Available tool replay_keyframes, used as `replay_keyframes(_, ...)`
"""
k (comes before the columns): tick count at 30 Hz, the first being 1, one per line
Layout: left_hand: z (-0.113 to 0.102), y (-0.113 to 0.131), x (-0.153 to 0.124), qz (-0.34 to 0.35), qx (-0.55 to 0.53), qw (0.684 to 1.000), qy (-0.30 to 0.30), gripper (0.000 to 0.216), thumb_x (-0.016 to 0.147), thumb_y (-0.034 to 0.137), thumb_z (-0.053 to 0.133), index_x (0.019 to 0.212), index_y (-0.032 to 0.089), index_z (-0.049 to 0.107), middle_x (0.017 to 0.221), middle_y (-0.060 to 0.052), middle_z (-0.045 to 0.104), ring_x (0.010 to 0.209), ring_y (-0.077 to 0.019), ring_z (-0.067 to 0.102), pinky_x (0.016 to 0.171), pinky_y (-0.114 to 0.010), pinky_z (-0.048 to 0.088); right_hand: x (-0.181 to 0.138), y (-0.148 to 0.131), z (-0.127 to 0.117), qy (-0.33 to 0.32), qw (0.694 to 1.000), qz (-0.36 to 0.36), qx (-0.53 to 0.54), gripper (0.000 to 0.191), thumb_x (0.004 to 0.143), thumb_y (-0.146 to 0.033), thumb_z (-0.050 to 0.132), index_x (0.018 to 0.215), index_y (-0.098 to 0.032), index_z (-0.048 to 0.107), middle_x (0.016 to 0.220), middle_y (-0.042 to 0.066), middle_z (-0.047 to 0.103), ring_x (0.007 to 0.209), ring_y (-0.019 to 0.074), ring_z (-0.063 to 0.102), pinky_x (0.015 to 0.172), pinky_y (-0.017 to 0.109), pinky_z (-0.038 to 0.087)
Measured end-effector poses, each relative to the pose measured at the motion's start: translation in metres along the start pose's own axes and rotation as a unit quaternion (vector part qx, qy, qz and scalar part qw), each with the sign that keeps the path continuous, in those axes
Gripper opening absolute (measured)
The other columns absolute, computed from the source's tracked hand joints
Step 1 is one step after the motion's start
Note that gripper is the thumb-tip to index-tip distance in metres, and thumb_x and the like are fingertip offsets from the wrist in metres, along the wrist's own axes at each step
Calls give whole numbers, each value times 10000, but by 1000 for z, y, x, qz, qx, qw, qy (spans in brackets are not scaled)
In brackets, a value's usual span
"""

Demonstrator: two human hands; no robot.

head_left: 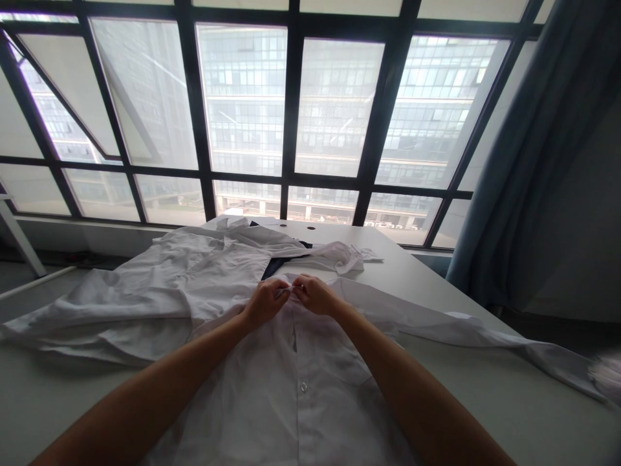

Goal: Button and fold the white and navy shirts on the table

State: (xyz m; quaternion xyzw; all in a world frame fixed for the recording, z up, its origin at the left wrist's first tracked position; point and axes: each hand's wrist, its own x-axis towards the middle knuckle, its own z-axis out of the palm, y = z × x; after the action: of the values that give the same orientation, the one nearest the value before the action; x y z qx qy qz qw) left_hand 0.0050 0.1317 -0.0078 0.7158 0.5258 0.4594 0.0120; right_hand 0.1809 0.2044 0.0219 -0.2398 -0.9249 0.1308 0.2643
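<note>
White shirt (301, 401) (under both hands (266, 301))

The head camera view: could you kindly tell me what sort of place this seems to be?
Probably an upper-floor office or workroom: a long white table bearing a white dress shirt, a tall black-framed window facing a glass high-rise, and a blue-grey curtain.

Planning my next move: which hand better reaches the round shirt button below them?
Probably your right hand: it sits nearly straight above the round pale button on the white shirt, while your left hand lies further aside.
</note>
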Motion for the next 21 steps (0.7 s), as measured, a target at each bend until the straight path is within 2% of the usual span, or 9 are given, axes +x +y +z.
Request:
replay_keyframes(6,1,1,1,-12,-28,999,-19,147,834,213,549,879,170,682,855,-49,698,798,-180,622,780,-289,476,3,9,3,-2,997,-21,71,81,830,-130,601,843,-140,681,794,18,636,639,104,547,605,205,398)
replay_keyframes(10,2,-3,1,-11,-64,997,-49,154,830,212,526,881,165,664,844,-38,660,766,-164,586,734,-274,471,0,3,-6,-9,999,-42,19,123,808,-110,611,875,-144,709,852,37,667,663,112,571,625,212,403)
replay_keyframes(15,0,-6,0,1,-69,995,-76,142,830,222,544,887,170,664,853,-38,642,804,-173,585,761,-286,473,-3,-8,-17,-21,997,-39,-57,156,839,-149,602,892,-164,748,883,55,699,696,137,597,629,229,387)
replay_keyframes(19,1,-4,-1,24,-69,994,-80,133,852,268,579,868,176,672,872,-49,678,847,-184,607,832,-306,464,-5,-6,-18,-36,997,-22,-59,126,811,-177,638,848,-168,758,810,41,699,655,127,581,611,223,375)
replay_keyframes(21,2,-3,-1,16,-69,994,-85,157,860,303,589,856,175,680,865,-52,691,836,-184,611,820,-303,465,-5,-3,-18,-42,997,-16,-58,104,792,-187,653,812,-165,753,767,32,690,628,119,560,594,219,362)
